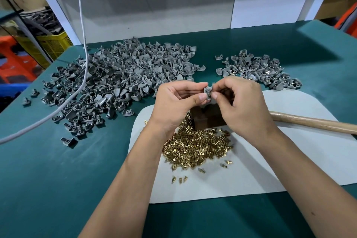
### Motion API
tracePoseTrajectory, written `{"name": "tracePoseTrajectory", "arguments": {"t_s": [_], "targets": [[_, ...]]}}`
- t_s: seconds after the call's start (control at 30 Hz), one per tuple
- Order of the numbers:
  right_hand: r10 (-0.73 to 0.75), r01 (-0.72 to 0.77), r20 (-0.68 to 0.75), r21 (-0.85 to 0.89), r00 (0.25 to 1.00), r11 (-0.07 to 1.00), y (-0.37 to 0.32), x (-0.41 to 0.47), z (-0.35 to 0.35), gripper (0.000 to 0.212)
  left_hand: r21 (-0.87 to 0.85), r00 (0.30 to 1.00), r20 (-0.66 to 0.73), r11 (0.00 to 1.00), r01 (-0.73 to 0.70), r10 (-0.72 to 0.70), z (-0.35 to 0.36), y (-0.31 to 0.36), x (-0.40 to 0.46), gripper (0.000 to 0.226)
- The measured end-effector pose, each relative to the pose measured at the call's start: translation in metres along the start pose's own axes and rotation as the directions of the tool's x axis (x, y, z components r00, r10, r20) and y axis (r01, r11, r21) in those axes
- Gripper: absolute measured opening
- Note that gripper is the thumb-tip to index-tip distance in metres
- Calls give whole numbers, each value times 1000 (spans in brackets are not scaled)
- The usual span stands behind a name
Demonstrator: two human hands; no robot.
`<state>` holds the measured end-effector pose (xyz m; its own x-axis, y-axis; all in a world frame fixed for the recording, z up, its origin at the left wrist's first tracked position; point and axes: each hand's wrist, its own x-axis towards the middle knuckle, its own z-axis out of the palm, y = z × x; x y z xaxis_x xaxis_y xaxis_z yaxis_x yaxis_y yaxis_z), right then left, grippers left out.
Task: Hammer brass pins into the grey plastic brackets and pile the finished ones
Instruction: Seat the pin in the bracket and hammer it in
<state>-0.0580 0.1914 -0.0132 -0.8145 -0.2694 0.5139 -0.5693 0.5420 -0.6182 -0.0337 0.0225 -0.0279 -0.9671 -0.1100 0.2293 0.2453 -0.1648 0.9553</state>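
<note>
My left hand (177, 100) and my right hand (241, 102) meet above the dark block (204, 120), both pinching one grey plastic bracket (208, 92) between thumb and fingertips. Whether a pin is in the bracket I cannot tell. A heap of brass pins (195, 149) lies on the white mat (270, 160) under my wrists. A large pile of grey brackets (116, 83) spreads over the green table at the left. A smaller pile of brackets with brass glints (258, 69) lies at the back right. The wooden hammer handle (313, 122) rests on the mat to the right.
A grey cable (81, 83) hangs down across the large bracket pile and runs off to the left. A white wall panel (154, 9) closes the back of the green table (58, 179). Yellow and orange crates (38, 48) stand beyond the left edge.
</note>
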Motion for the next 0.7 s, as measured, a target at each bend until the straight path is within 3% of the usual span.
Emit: {"name": "tracePoseTrajectory", "arguments": {"t_s": [0.2, 0.47, 0.7], "targets": [[-35, 31, -44, -85, 998, 996, -3, -4, 4, 3, 4, 1000, -18, 1000, -10, 10, 3, -2, -1, 26], [15, -16, -18, -35, 1000, 999, -2, -4, 4, 4, 18, 1000, -20, 1000, -7, 8, 6, -4, -1, 29], [53, -56, -95, -38, 994, 998, -5, -9, 10, 6, -24, 998, -59, 1000, 1, -2, 10, -6, -3, 27]]}}
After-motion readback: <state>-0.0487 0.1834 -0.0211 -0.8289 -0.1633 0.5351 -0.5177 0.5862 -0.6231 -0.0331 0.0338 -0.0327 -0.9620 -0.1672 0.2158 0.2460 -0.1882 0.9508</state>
